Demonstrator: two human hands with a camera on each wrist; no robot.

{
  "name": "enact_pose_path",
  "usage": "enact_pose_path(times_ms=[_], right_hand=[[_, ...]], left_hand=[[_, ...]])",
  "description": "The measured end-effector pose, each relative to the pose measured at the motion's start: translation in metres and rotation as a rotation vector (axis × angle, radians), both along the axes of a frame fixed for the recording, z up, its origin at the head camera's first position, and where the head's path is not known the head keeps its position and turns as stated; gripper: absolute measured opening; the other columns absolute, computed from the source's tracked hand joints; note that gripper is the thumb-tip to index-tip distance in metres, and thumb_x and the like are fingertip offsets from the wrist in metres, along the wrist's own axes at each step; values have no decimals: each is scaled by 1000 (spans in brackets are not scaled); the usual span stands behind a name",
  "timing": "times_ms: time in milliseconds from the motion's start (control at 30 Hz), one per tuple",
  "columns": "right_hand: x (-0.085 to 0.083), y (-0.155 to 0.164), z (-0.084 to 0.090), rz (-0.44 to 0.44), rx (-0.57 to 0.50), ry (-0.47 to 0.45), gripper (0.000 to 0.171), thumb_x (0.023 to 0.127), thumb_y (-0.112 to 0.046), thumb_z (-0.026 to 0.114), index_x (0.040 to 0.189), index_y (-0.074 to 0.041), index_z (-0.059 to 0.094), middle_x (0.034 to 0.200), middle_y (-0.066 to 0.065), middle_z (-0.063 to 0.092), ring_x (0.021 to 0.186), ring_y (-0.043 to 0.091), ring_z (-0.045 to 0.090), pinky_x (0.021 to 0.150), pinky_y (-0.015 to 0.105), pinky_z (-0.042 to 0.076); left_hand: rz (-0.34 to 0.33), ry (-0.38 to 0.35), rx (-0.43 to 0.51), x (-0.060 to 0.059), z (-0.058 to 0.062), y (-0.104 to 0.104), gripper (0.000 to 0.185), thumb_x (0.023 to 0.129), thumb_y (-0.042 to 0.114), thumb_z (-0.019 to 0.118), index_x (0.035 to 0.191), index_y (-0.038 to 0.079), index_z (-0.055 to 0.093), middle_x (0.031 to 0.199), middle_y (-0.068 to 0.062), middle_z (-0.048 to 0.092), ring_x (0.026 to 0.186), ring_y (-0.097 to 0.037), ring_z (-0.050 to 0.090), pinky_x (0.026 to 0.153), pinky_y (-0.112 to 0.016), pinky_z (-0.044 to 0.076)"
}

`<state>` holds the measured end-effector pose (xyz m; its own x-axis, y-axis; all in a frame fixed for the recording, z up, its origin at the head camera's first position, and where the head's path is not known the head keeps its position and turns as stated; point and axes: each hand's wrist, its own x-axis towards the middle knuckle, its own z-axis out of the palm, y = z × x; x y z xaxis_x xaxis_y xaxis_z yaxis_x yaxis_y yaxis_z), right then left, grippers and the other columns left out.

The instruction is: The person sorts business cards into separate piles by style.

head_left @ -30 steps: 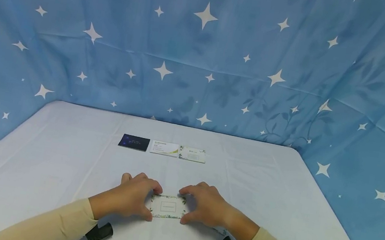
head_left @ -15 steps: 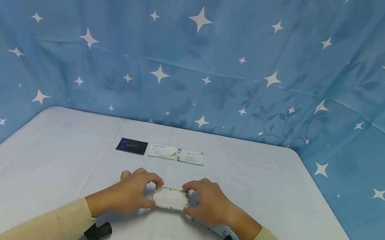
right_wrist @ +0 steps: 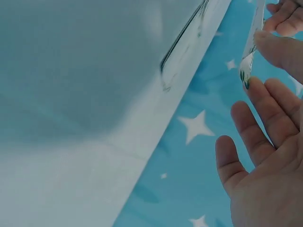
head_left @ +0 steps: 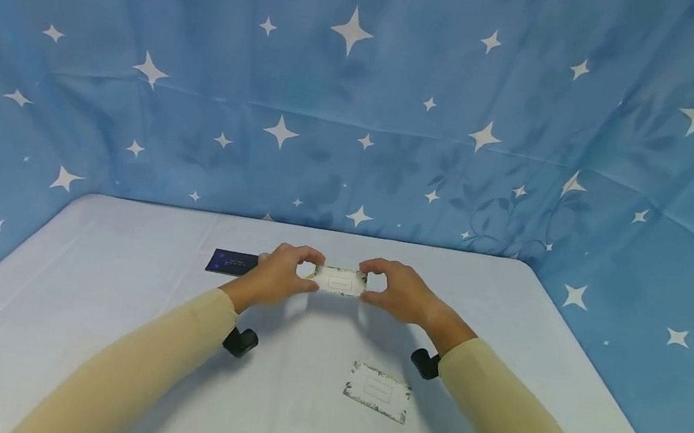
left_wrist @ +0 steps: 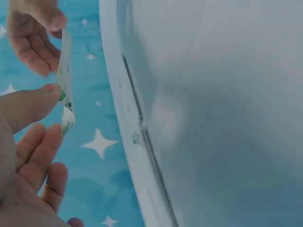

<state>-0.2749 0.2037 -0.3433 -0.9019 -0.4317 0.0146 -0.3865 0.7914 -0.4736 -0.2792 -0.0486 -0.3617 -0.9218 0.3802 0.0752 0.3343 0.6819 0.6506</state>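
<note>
A white card with a green leaf border (head_left: pixel 339 280) is held above the table's far middle. My left hand (head_left: pixel 309 276) pinches its left end between thumb and forefinger, and my right hand (head_left: pixel 368 287) pinches its right end the same way. The left wrist view shows the card (left_wrist: pixel 64 85) edge-on against my thumb. In the right wrist view it (right_wrist: pixel 251 45) stands by my fingertips. A second leaf-bordered card (head_left: pixel 378 391) lies flat on the white table (head_left: pixel 101 329), nearer to me. A dark blue card (head_left: pixel 231 261) lies just left of my left hand.
Blue star-printed cloth (head_left: pixel 364 99) walls the table at the back and both sides. The held card and my hands hide whatever lies right of the dark card. Black wrist camera mounts (head_left: pixel 241 341) hang under both beige sleeves.
Both hands lifted the leaf-bordered card from the near table and carried it away to the far row. A second, similar card stayed lying where they were.
</note>
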Motion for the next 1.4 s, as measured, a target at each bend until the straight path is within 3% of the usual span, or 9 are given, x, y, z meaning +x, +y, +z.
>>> enact_pose_path(times_ms=[233,600,800,1167,1400], right_hand=[[-23,3,-12,-32,14,-14,49,93,-19,72,139,-8,58,134,14,59,124,35,52,102,49,40],[-38,1,-19,-102,34,-82,50,95,-18,70,142,-9,55,140,13,56,130,34,48,106,50,38],[-45,-1,-25,-133,57,-127,51,95,-19,70,143,-12,54,142,11,54,132,33,47,108,49,36],[-49,-7,-39,-165,54,-182,53,94,-19,71,144,-13,53,143,11,53,131,32,47,109,50,34],[-53,-8,-42,-169,55,-188,57,94,-20,70,147,-14,49,146,14,51,133,33,46,109,51,34]], left_hand=[[36,-42,0,-24,-12,8,46,91,27,76,134,17,62,133,-1,59,124,-26,42,98,-52,25],[75,-73,-102,-40,-14,23,45,93,25,74,136,20,61,129,-2,58,122,-26,39,96,-49,24],[75,-77,-152,-45,-18,27,45,92,24,75,135,20,61,128,3,60,124,-22,38,96,-49,22],[67,-98,-202,-48,-29,25,47,92,24,73,137,22,60,131,-2,57,120,-25,38,92,-47,25],[62,-101,-230,-48,-29,22,51,93,24,71,142,22,56,136,-5,56,124,-26,38,92,-47,25]])
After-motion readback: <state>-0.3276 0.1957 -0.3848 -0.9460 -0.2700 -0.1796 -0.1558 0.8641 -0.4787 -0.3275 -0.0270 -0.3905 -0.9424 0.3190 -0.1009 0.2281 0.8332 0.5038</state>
